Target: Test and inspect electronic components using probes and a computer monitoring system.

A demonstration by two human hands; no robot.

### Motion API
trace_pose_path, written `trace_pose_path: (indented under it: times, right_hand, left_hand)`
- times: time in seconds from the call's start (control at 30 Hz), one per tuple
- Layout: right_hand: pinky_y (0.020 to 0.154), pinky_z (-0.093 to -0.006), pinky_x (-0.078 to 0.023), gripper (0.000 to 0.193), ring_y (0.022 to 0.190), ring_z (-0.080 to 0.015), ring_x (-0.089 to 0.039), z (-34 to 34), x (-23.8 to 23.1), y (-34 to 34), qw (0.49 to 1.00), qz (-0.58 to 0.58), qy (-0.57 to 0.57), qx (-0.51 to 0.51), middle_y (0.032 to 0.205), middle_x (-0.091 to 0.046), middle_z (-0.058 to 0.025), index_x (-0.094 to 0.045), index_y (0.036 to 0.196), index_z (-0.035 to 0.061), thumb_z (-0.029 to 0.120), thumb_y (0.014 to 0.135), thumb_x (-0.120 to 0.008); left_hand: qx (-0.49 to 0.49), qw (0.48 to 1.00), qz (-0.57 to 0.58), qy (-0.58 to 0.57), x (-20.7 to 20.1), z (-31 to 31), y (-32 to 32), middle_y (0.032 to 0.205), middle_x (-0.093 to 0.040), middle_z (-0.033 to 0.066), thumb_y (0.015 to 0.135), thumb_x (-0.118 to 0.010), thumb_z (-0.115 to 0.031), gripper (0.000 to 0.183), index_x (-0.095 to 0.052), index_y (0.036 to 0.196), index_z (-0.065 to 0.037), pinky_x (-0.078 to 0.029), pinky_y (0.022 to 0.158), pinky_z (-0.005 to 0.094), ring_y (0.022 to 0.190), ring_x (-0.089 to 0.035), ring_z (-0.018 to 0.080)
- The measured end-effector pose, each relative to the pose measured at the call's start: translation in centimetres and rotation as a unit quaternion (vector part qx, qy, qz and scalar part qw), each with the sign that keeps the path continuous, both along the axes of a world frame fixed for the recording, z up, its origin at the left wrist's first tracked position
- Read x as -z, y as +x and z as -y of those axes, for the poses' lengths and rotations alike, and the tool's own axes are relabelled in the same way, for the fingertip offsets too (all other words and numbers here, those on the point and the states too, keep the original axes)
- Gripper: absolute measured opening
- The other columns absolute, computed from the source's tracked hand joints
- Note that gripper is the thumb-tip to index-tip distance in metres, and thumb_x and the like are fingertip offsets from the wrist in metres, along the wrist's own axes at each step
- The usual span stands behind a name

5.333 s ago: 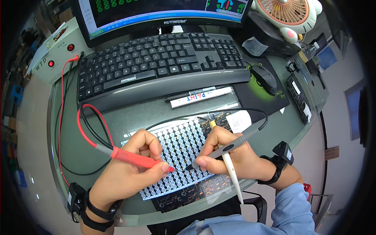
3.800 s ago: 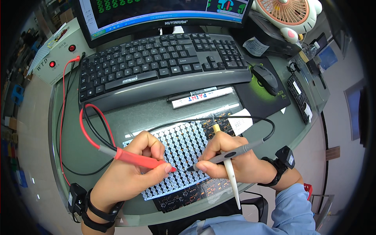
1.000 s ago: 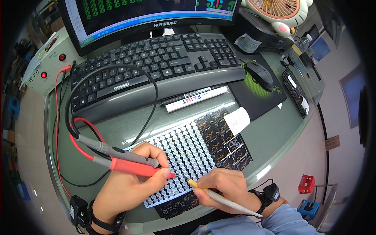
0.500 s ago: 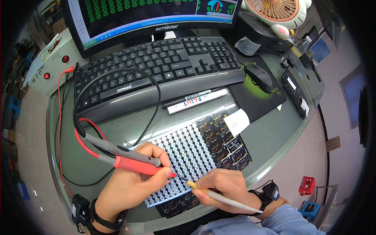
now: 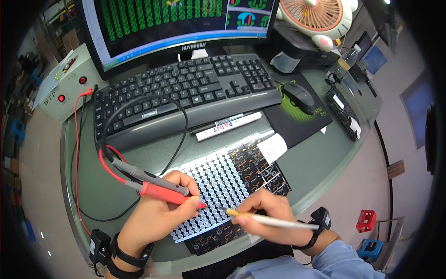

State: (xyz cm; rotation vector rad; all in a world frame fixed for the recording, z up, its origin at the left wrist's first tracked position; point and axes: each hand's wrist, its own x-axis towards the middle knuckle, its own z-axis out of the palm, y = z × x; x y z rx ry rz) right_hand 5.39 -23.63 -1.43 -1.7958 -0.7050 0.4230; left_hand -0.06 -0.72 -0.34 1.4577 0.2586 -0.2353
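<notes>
Grey probe (image 5: 152, 177) has been shifted, since the earliest frame, from the right hand (image 5: 265, 210) to the left hand (image 5: 163, 211), where the red probe (image 5: 165, 193) is also gripped. A pale stick (image 5: 284, 222) is pinched by the right hand, its long axis laid nearly nine to three o'clock, yellow end toward nine. Between them, the dotted sheet (image 5: 220, 181) is placed at two o'clock from the left hand, which overlaps its edge and is nearer, and ten from the right.
</notes>
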Motion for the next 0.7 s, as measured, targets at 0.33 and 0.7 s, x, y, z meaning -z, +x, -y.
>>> trace_pose_path:
  times: [0.33,0.7]
  right_hand:
    - [0.075,-0.0369,-0.05,0.032,0.089,-0.0287,-0.062,1.7,-1.1,8.8,0.959,0.254,-0.124,-0.017,0.101,-0.065,-0.0105,-0.059,0.107,0.01,0.025,0.081,-0.071]
    - [0.084,-0.0414,-0.038,0.068,0.101,-0.0276,-0.057,-3.6,-1.7,9.0,0.862,0.418,-0.186,-0.22,0.094,-0.063,-0.0058,-0.058,0.105,0.0119,0.038,0.049,-0.087]
  left_hand:
    - [0.002,0.999,0.02,-0.037,0.4,-0.7,-0.7,0.081,-0.06,0.006,0.088,-0.06,-0.007,0.014,-0.051,0.096,-0.001,-0.056,0.07,0.0278,0.071,-0.063,0.0109]
    - [-0.132,0.953,0.225,-0.154,-0.7,-2.4,-1.4,0.07,-0.051,-0.0011,0.089,-0.058,-0.02,0.016,-0.047,0.094,-0.011,-0.055,0.054,0.0276,0.062,-0.053,0.0081]
